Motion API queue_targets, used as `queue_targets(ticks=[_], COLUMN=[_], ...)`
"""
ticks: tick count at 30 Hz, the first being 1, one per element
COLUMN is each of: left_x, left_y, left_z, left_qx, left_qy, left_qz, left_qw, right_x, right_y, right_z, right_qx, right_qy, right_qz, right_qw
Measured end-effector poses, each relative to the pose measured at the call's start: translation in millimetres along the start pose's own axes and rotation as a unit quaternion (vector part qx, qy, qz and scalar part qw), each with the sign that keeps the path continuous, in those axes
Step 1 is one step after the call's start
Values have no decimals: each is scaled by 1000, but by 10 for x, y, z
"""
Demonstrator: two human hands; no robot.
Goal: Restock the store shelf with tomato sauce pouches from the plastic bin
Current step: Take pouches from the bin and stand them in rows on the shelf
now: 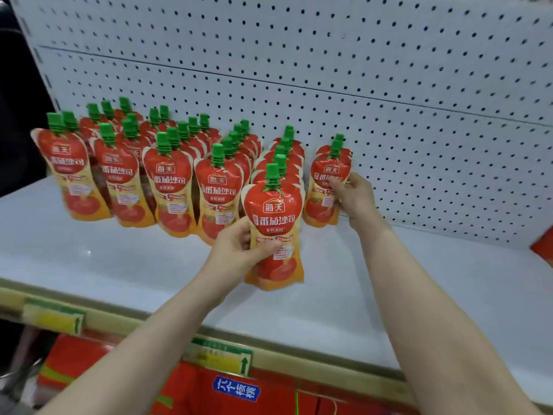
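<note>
While both arms reach over a white shelf (89,259), each hand grips one tomato sauce pouch. The landmark here is the front pouch (273,232), red and yellow with a green cap, standing upright on the shelf at the head of a single-file row (284,157) that runs back to the pegboard wall (389,85).

The left hand (239,250) wraps the front pouch's left edge, thumb pressed across its face and fingers curled behind, probably to steady it so it stands straight and faces forward.

To the right of the front pouch and further back, near the pegboard, the right hand (353,194) pinches the right edge of another pouch (327,187), fingers closed on its side. A second green cap shows just behind it, so this looks like the start of a new row, set there so the rows fill from the back.

To the left of the front pouch stand four more rows (143,163) of the same pouches, packed close, all labels forward. Those furthest left are blurred.

Right of the held back pouch the shelf lies bare. The plastic bin is not in view. Below the shelf edge hang yellow price tags (221,357) above red packaging, too blurred to identify.
</note>
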State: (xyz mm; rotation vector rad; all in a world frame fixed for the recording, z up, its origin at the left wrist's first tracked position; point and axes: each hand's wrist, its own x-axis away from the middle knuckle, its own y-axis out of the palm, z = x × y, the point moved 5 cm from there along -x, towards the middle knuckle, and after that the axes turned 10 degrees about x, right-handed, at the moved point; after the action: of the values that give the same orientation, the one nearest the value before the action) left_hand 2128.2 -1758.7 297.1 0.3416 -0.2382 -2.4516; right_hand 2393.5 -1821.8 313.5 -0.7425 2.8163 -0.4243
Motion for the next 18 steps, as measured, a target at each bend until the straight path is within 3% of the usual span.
queue_targets(ticks=[11, 15, 16, 18], left_x=[45, 93, 103, 127], left_y=[49, 86, 104, 160], left_z=[-46, -54, -61, -75], left_qx=[0, 1, 1, 1], left_qy=[-20, -24, -25, -28], left_qz=[-10, -16, -20, -31], left_qw=[1000, 1000, 999, 999], right_x=[70, 430, 561, 894], right_y=[-75, -313, -343, -313], right_z=[-21, -223, -294, -429], right_qx=[46, 91, 76, 23], right_qy=[-17, -32, -48, -69], right_qz=[48, 133, 114, -15], right_qw=[998, 986, 989, 997])
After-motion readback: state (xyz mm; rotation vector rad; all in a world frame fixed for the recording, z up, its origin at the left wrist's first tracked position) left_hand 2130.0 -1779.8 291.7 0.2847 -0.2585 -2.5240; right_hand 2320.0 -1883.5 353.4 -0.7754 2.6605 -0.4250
